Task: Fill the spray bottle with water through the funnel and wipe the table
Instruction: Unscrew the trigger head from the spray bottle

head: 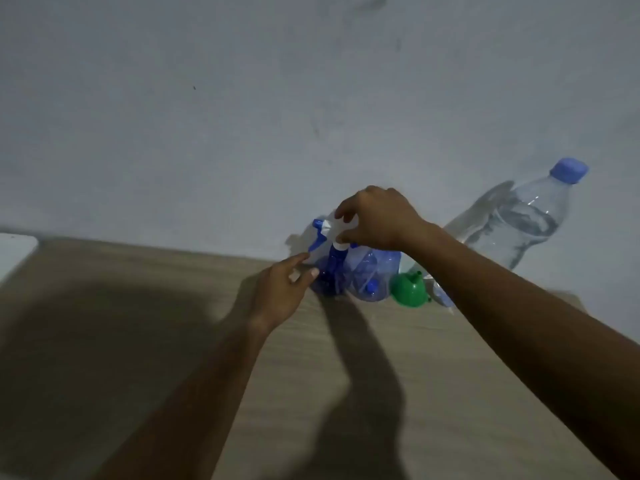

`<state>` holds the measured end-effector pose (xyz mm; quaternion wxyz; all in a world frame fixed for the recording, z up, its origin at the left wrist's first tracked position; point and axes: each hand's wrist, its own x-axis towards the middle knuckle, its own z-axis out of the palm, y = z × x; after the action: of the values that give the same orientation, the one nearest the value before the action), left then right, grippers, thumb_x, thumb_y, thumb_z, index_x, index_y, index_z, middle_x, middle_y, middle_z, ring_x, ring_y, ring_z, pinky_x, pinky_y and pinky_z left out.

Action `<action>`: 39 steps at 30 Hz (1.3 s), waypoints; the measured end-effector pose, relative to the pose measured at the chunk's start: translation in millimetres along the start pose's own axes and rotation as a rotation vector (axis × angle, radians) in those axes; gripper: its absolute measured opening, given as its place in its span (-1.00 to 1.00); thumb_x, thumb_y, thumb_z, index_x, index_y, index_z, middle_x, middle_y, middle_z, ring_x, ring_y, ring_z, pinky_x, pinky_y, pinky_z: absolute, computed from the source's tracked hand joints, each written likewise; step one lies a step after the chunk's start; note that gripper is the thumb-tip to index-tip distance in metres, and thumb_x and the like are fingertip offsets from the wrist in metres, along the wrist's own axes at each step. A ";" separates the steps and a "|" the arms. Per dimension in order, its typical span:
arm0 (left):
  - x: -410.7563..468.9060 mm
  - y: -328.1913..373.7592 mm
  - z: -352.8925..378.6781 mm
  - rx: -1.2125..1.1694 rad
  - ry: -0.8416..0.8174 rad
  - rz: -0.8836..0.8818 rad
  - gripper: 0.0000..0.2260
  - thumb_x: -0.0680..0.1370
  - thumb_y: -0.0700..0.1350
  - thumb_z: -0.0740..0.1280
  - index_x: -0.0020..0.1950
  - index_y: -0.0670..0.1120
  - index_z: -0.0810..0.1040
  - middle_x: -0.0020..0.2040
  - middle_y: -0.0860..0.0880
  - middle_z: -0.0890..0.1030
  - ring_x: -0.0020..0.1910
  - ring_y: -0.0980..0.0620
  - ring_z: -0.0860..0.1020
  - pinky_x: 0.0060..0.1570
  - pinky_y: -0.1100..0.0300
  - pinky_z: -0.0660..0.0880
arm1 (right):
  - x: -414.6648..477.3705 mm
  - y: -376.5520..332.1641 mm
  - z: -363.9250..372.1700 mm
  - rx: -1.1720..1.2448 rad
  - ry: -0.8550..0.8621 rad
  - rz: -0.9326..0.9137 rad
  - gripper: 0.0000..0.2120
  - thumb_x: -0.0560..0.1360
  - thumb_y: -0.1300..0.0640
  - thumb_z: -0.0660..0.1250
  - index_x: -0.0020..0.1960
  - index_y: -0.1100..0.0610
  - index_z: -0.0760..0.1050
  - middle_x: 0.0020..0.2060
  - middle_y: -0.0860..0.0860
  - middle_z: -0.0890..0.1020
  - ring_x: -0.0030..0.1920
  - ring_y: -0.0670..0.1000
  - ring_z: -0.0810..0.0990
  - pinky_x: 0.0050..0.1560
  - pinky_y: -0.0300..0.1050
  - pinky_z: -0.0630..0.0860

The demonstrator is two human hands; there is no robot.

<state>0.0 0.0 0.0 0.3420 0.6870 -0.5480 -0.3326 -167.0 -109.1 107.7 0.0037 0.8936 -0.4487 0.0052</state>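
A blue spray bottle (329, 271) with a white and blue trigger head stands near the wall on the wooden table (398, 393). My right hand (377, 218) grips the white trigger head from above. My left hand (282, 292) reaches toward the bottle's left side with thumb and fingers spread, close to or touching it. A green funnel (408, 289) lies on its side to the right of the bottle. A large clear water bottle (519, 223) with a blue cap stands at the right against the wall.
A crumpled clear-blue plastic bottle (374, 275) sits between the spray bottle and the funnel. A white object (15, 251) lies at the table's left edge. The grey wall (242, 116) rises right behind the table. Dark shadows cover the near table surface.
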 end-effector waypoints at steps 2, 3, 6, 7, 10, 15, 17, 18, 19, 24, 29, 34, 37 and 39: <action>4.2 -3.0 0.3 0.002 0.018 0.012 -0.60 0.60 0.10 0.36 0.43 0.05 0.52 0.32 -0.01 0.61 0.28 0.02 0.57 0.08 0.24 0.43 | -4.5 5.3 -3.8 0.105 0.020 0.065 -0.55 0.46 -0.15 0.48 0.30 -0.05 0.58 0.10 -0.10 0.68 0.12 0.01 0.59 0.08 -0.02 0.50; 5.5 -5.8 2.9 -0.009 0.028 0.028 -0.62 0.59 0.10 0.38 0.39 0.04 0.56 0.27 0.01 0.64 0.24 0.02 0.59 0.09 0.20 0.49 | -9.6 10.0 -3.1 0.167 0.041 0.100 -0.54 0.44 -0.14 0.50 0.30 -0.06 0.58 0.11 -0.10 0.68 0.10 0.01 0.60 0.09 0.00 0.54; 3.6 0.1 13.7 -0.044 0.012 0.064 -0.70 0.56 0.06 0.42 0.27 0.02 0.64 0.15 0.04 0.70 0.10 0.07 0.63 0.12 0.05 0.60 | -28.7 20.1 -0.2 0.324 0.058 0.192 -0.47 0.40 -0.11 0.55 0.33 -0.08 0.54 0.17 -0.08 0.66 0.14 0.00 0.61 0.14 0.04 0.58; 3.3 3.0 19.1 -0.061 0.004 0.081 -0.72 0.56 0.03 0.44 0.24 0.01 0.65 0.12 0.04 0.71 0.07 0.08 0.64 0.12 0.04 0.61 | -33.5 24.0 2.3 0.351 0.058 0.208 -0.44 0.39 -0.09 0.56 0.35 -0.08 0.53 0.19 -0.07 0.65 0.17 0.01 0.60 0.16 0.06 0.57; 1.7 12.9 32.5 -0.082 -0.039 0.083 -0.68 0.54 0.05 0.45 0.28 0.02 0.63 0.13 0.02 0.70 0.09 0.08 0.64 0.15 0.00 0.61 | -43.4 36.8 10.6 0.387 0.037 0.232 -0.45 0.38 0.02 0.56 0.34 -0.05 0.54 0.24 -0.03 0.64 0.23 0.03 0.57 0.19 0.07 0.55; -2.9 25.4 47.8 -0.087 -0.076 0.121 -0.63 0.52 0.04 0.47 0.31 0.00 0.60 0.21 0.02 0.63 0.13 0.03 0.60 0.17 0.01 0.60 | -56.7 47.3 16.7 0.392 -0.010 0.238 -0.78 0.41 0.25 0.48 0.05 0.12 0.64 -0.11 0.07 0.68 -0.05 0.15 0.62 -0.08 -0.02 0.52; -8.3 29.5 48.9 -0.097 -0.091 0.113 -0.60 0.50 0.02 0.49 0.33 0.00 0.59 0.19 0.03 0.61 0.12 0.03 0.59 0.15 0.08 0.58 | -65.8 45.8 13.2 0.378 -0.009 0.228 -0.84 0.40 0.23 0.49 -0.02 0.14 0.64 -0.20 0.08 0.65 -0.13 0.15 0.60 -0.17 -0.06 0.45; -13.2 31.7 48.1 -0.094 -0.104 0.096 -0.58 0.49 0.02 0.51 0.34 0.02 0.59 0.16 0.05 0.60 0.12 0.04 0.59 0.11 0.15 0.56 | -72.2 43.3 10.5 0.380 -0.004 0.220 -0.85 0.40 0.23 0.50 -0.04 0.14 0.63 -0.21 0.08 0.65 -0.16 0.14 0.58 -0.20 -0.06 0.43; -18.6 32.7 48.1 -0.095 -0.113 0.089 -0.56 0.48 0.02 0.52 0.34 0.03 0.58 0.13 0.07 0.59 0.10 0.05 0.59 0.06 0.22 0.52 | -79.4 40.2 7.7 0.391 0.007 0.214 -0.85 0.39 0.22 0.50 -0.04 0.14 0.63 -0.23 0.08 0.64 -0.19 0.12 0.57 -0.23 -0.07 0.41; -67.6 30.4 45.7 -0.219 -0.208 0.057 -0.59 0.51 -0.16 0.50 0.30 0.11 0.51 0.04 0.25 0.60 0.01 0.33 0.56 -0.08 0.53 0.46 | -121.5 8.5 6.6 0.564 0.028 0.170 -0.84 0.36 0.17 0.56 -0.08 0.09 0.65 -0.31 -0.02 0.62 -0.27 -0.01 0.54 -0.28 -0.13 0.43; -115.0 2.5 32.0 -0.225 -0.195 0.054 -0.52 0.53 -0.15 0.48 0.44 0.05 0.50 0.22 0.20 0.61 0.12 0.40 0.56 0.05 0.51 0.48 | -148.1 -28.2 32.9 0.765 0.024 0.094 -0.79 0.35 0.19 0.58 -0.05 0.04 0.67 -0.24 -0.10 0.65 -0.25 -0.14 0.55 -0.21 -0.23 0.44; -133.4 -13.7 28.1 -0.284 -0.150 0.008 -0.55 0.53 -0.24 0.47 0.35 0.10 0.51 0.18 0.16 0.64 0.17 0.22 0.61 0.08 0.37 0.55 | -160.6 -52.5 55.0 0.996 0.093 0.096 -0.79 0.34 0.21 0.61 -0.09 0.02 0.68 -0.28 -0.10 0.67 -0.29 -0.20 0.53 -0.23 -0.28 0.46; -138.1 -17.0 32.4 -0.309 -0.156 0.032 -0.56 0.54 -0.24 0.46 0.40 -0.03 0.52 0.24 0.05 0.65 0.22 0.17 0.61 0.14 0.36 0.52 | -169.3 -58.9 68.3 1.073 0.125 0.144 -0.80 0.33 0.18 0.63 -0.17 0.01 0.64 -0.35 -0.05 0.64 -0.33 -0.17 0.49 -0.26 -0.24 0.42; -142.8 -12.9 35.3 -0.323 -0.156 0.026 -0.59 0.56 -0.25 0.43 0.35 0.06 0.49 0.18 0.13 0.63 0.12 0.36 0.59 0.03 0.49 0.47 | -172.7 -59.3 73.0 1.131 0.142 0.158 -0.81 0.32 0.18 0.63 -0.12 0.12 0.67 -0.30 0.11 0.67 -0.30 -0.11 0.49 -0.23 -0.15 0.43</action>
<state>-48.0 138.5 -18.2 0.4087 0.5881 -0.5213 -0.4641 -222.1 64.0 32.4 -0.4449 0.7179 -0.4403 0.3047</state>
